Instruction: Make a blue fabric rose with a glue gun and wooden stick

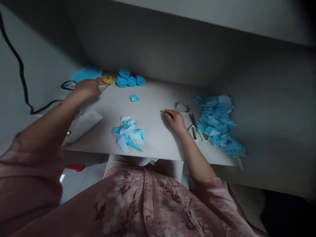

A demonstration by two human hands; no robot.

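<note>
My left hand (90,88) reaches to the back left of the table, its fingers closed around a yellow glue gun (108,80); part of the tool is hidden by the hand. Just to the right of it, several blue crepe-like paper roses (127,79) sit in a cluster. My right hand (174,120) rests on the tabletop with its fingers curled together and nothing visible in them. Near its fingertips lies a grey roll of tape (182,107). Scissors (194,129) with pale handles lie to its right.
Blue and white scraps form a small pile (129,134) at the front and a larger heap (218,121) on the right. One loose blue piece (134,98) lies mid-table. A white case (85,125), a blue sheet (88,73) and a black cable (21,69) are at left.
</note>
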